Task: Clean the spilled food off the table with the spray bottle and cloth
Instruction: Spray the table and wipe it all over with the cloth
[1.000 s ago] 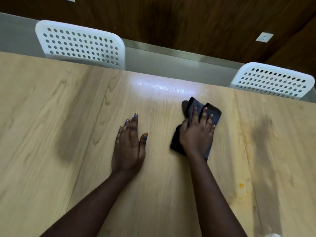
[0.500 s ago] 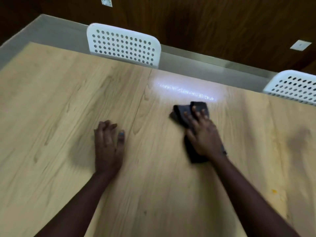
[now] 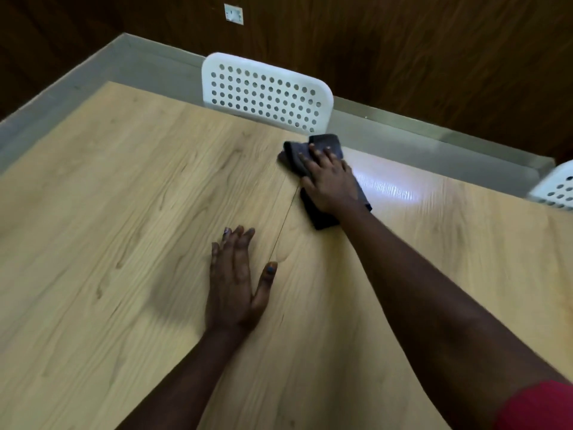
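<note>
Red sleeve (image 3: 539, 408) at 5 o'clock corner, nearest the camera, on the right arm. Wooden table (image 3: 108, 243) fills most of the view, light grain, thin seam running up from near the left thumb toward the cloth. Left hand (image 3: 237, 283) lies flat on the table just below centre, palm down, fingers straight and together, thumb out to the side, holding nothing. Soft dark shadow on the wood at its 9 o'clock. Right arm reaches diagonally from 5 o'clock up past centre. Right hand (image 3: 330, 181) lies on top of the dark grey cloth (image 3: 325, 142), fingers spread and mostly straight, pressing it down to the table; no curl round it that I can see. Cloth is bunched, near the table's far edge at about 12 o'clock, sticking out past fingertips and behind the wrist. Bright glare patch on the table at 2 o'clock of the hand. Beyond the edge: white perforated chair (image 3: 266, 91) just behind the cloth, second white chair (image 3: 556, 189) cut off at 3 o'clock. Grey floor strip, dark wood wall, wall socket (image 3: 233, 14) at 12 o'clock.
</note>
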